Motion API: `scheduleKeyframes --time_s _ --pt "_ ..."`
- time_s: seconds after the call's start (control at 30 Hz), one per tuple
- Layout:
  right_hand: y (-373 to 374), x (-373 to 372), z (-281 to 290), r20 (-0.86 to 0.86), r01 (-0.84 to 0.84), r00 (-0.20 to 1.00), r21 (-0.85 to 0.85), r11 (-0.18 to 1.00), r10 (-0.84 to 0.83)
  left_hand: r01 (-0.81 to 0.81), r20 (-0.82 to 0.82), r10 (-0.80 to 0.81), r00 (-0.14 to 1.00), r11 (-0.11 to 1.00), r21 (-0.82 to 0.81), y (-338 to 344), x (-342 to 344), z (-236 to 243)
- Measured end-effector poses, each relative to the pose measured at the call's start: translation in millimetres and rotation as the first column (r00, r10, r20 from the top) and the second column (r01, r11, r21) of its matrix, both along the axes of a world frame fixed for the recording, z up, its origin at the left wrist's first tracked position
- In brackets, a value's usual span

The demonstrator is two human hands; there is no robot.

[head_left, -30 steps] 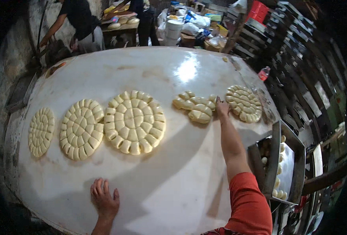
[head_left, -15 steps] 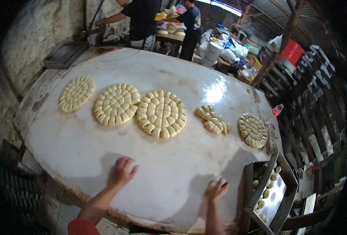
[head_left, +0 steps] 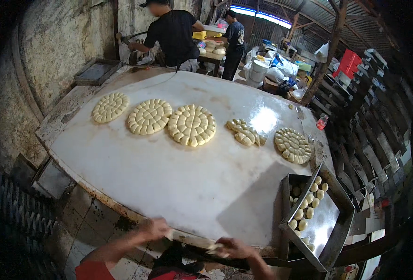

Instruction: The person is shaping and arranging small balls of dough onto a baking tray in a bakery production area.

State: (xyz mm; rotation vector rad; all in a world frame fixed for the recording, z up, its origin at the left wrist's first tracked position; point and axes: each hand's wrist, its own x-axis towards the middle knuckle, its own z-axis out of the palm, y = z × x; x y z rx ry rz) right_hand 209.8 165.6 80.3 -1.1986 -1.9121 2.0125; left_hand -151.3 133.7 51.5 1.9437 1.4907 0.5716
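At the table's near edge, my left hand (head_left: 154, 228) is closed, with a small pale piece of dough showing at its fingertips. My right hand (head_left: 233, 247) is closed too, on another pale piece of dough (head_left: 214, 247). Both pieces are partly hidden by fingers. Three round slabs of cut dough lie across the far left and middle: a left one (head_left: 110, 107), a second one (head_left: 150, 116) and a third one (head_left: 192, 125). Farther right are a small broken cluster of dough (head_left: 245, 132) and another round slab (head_left: 293, 146).
Two stacked metal trays (head_left: 336, 200) stand tilted at the table's right edge, with several dough balls (head_left: 309, 213) inside. A shallow tray (head_left: 96, 71) is at the far left corner. Two co-workers stand beyond the table, one in a black shirt (head_left: 175, 37). Dark racks line the right.
Both hands have drawn back from the tabletop to its near edge and come closer together. The view has tilted up, showing more of the co-workers and the dough balls.
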Motion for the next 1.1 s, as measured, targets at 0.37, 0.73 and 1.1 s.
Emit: scheduleKeyframes --time_s 0.37,0.73,1.1 --pt "105 -120 -86 0.197 0.068 0.759 0.924 0.377 -0.62 -0.259 -0.229 0.31 0.923 0.939 0.226 155 52 8" --pt "153 -66 -82 0.227 0.265 0.602 0.848 0.46 -0.765 -0.134 -0.284 0.238 0.929 0.93 0.344 228 -6 0" --pt "101 -11 -65 0.22 0.149 0.681 0.892 0.426 -0.699 -0.228 -0.364 0.371 0.854 0.897 0.379 220 -37 -32"
